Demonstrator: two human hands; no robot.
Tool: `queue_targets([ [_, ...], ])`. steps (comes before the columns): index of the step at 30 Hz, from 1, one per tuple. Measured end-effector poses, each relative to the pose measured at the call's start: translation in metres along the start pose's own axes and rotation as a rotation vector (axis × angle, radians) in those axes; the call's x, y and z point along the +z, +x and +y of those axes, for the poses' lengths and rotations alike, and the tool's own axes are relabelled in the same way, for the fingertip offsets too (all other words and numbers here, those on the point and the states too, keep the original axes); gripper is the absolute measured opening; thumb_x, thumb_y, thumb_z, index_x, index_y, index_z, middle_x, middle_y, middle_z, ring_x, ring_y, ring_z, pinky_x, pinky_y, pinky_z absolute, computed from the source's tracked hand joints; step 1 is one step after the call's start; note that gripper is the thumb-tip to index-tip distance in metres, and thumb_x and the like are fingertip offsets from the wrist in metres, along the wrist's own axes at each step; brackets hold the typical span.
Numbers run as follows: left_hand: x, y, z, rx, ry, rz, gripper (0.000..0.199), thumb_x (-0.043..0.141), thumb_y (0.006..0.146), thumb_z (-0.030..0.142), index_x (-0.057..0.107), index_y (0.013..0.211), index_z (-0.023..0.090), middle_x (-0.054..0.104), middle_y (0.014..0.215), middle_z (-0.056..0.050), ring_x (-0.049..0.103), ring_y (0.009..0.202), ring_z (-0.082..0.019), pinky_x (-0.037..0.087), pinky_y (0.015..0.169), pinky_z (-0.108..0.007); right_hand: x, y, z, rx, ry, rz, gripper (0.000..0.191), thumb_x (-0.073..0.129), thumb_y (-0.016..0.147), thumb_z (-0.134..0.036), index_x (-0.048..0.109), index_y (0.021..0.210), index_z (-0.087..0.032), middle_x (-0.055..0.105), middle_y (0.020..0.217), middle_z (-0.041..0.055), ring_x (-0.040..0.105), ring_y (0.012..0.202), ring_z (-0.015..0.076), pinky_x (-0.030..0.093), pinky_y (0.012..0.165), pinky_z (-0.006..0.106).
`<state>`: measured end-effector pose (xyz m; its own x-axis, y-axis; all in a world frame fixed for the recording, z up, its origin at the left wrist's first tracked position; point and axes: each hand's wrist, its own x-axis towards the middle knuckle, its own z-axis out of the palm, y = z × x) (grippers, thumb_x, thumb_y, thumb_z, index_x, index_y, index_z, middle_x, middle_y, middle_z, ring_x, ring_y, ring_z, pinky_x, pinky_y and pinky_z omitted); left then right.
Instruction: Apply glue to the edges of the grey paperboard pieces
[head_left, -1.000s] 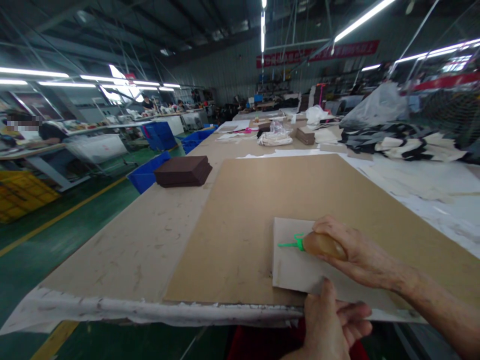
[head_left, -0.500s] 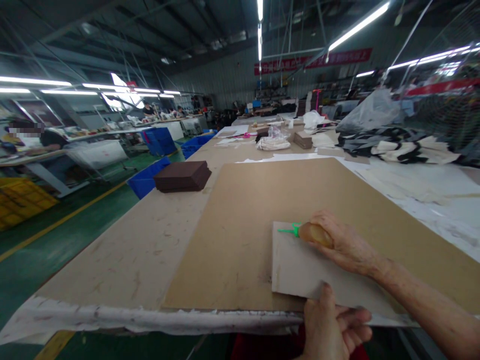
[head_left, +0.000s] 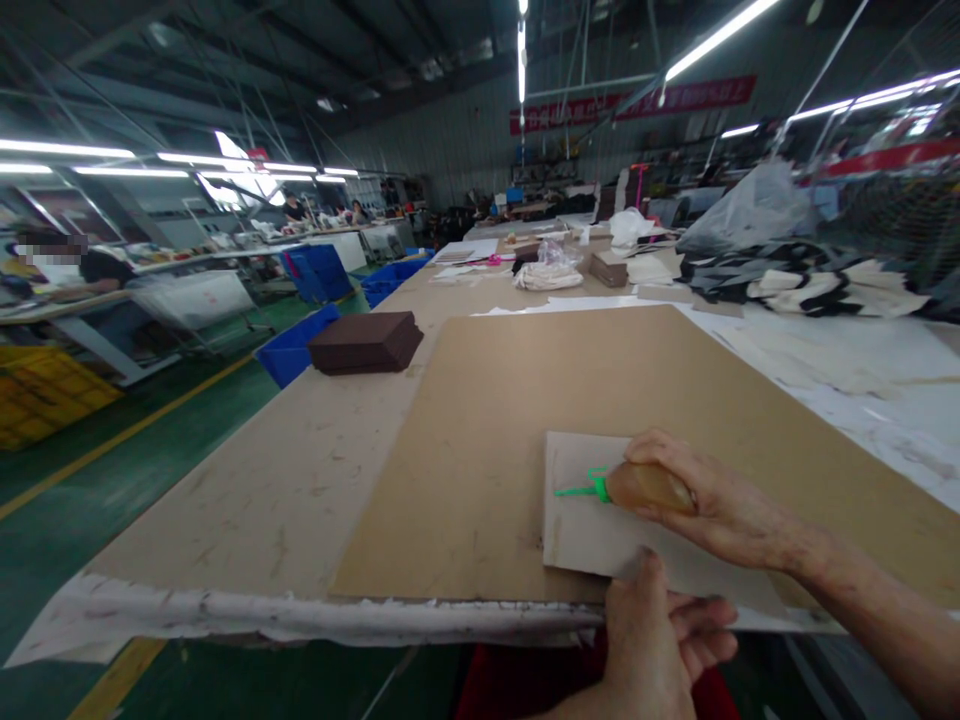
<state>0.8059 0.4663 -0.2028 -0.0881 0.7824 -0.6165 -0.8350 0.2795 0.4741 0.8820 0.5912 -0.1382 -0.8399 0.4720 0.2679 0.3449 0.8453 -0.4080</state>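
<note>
A squeeze bottle (head_left: 651, 488) with amber contents and a green nozzle lies in my right hand (head_left: 712, 500), whose fingers wrap round its body. Its nozzle points left, with the tip over the left edge strip of a flat grey board (head_left: 592, 540). A faint wet-looking line shows along that strip. My left hand (head_left: 649, 635) grips the board's near edge, thumb on top and the other fingers below, partly curled. The grey board rests on a large brown sheet (head_left: 465, 480) and reaches the table's front edge.
A stack of dark brown pieces (head_left: 365, 342) stands at the left table edge, beside a blue bin (head_left: 296, 345). Farther back lie a plastic-wrapped bundle (head_left: 550, 270) and brown blocks (head_left: 608, 268). Black and cream fabric scraps (head_left: 810, 280) are heaped at right.
My right hand has brought the bottle nearer to me, its nozzle tip travelling down along the board's left strip. My left hand keeps its hold on the near edge.
</note>
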Motion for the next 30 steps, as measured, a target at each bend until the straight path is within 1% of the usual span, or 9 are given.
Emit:
queue_targets([
  [2,0.000,0.001,0.000,-0.004,0.001,0.001,0.030,0.033,0.098,0.041,0.040,0.100,0.013,0.064,0.076,-0.010,0.068,0.071,-0.019,0.049,0.055,-0.023,0.001,-0.001,-0.001,0.016,0.016,-0.007,0.037,0.055,0.087,-0.031,0.038,0.119,-0.030,0.049,0.122,0.0056,0.052,0.109,0.0219,0.047,0.088,0.039],
  [6,-0.001,0.005,-0.001,0.010,-0.003,-0.024,0.032,0.036,0.096,0.044,0.041,0.103,0.013,0.062,0.076,-0.008,0.068,0.073,-0.020,0.050,0.056,-0.024,-0.003,-0.010,-0.012,0.026,0.127,-0.144,0.037,0.059,0.085,-0.035,0.040,0.117,-0.030,0.050,0.117,0.0036,0.053,0.105,0.0196,0.048,0.087,0.035],
  [7,-0.001,0.006,-0.002,0.014,-0.005,-0.021,0.033,0.038,0.096,0.045,0.041,0.103,0.013,0.062,0.075,-0.007,0.068,0.074,-0.021,0.050,0.056,-0.025,-0.003,-0.011,-0.012,0.025,0.157,-0.153,0.037,0.059,0.085,-0.036,0.041,0.116,-0.030,0.050,0.116,0.0033,0.053,0.104,0.0192,0.048,0.087,0.035],
  [9,-0.002,0.008,-0.003,0.016,-0.013,-0.021,0.035,0.039,0.095,0.046,0.041,0.103,0.012,0.062,0.077,-0.009,0.068,0.075,-0.021,0.050,0.056,-0.025,-0.002,-0.012,-0.007,0.045,0.174,-0.092,0.038,0.059,0.085,-0.038,0.041,0.116,-0.030,0.050,0.117,0.0031,0.053,0.106,0.0194,0.048,0.088,0.035],
  [13,-0.004,0.009,-0.005,0.002,0.007,-0.022,0.037,0.036,0.095,0.046,0.041,0.104,0.011,0.065,0.085,-0.016,0.068,0.076,-0.021,0.050,0.056,-0.023,0.005,-0.003,0.018,0.149,0.115,0.152,0.041,0.059,0.084,-0.041,0.040,0.118,-0.029,0.047,0.123,0.0049,0.051,0.111,0.0211,0.045,0.093,0.038],
  [15,-0.004,0.009,-0.005,-0.002,0.031,-0.007,0.037,0.036,0.095,0.046,0.041,0.104,0.010,0.065,0.086,-0.017,0.068,0.077,-0.021,0.050,0.056,-0.023,0.005,0.005,0.028,0.167,0.089,0.195,0.040,0.060,0.083,-0.041,0.042,0.117,-0.027,0.048,0.121,0.0057,0.053,0.107,0.0210,0.046,0.091,0.038],
  [21,-0.002,0.008,-0.003,-0.007,0.008,0.003,0.038,0.037,0.096,0.046,0.041,0.106,0.009,0.065,0.082,-0.015,0.068,0.074,-0.021,0.050,0.054,-0.023,0.002,0.023,0.030,0.079,0.034,0.164,0.030,0.058,0.083,-0.034,0.047,0.109,-0.023,0.053,0.108,0.0061,0.053,0.099,0.0208,0.045,0.088,0.040],
  [26,-0.003,0.007,-0.003,0.013,0.006,-0.014,0.035,0.038,0.096,0.043,0.042,0.105,0.009,0.064,0.078,-0.013,0.068,0.072,-0.019,0.051,0.055,-0.023,-0.001,0.030,0.027,0.087,0.004,0.129,0.031,0.060,0.081,-0.031,0.049,0.108,-0.022,0.054,0.108,0.0056,0.054,0.096,0.0204,0.044,0.085,0.038],
  [30,-0.005,0.010,-0.004,0.001,0.003,-0.022,0.036,0.039,0.096,0.042,0.042,0.107,0.009,0.064,0.079,-0.012,0.067,0.074,-0.020,0.051,0.055,-0.023,-0.016,0.025,0.026,0.114,-0.064,0.065,0.029,0.059,0.082,-0.032,0.049,0.107,-0.022,0.055,0.106,0.0046,0.055,0.092,0.0197,0.044,0.081,0.036],
])
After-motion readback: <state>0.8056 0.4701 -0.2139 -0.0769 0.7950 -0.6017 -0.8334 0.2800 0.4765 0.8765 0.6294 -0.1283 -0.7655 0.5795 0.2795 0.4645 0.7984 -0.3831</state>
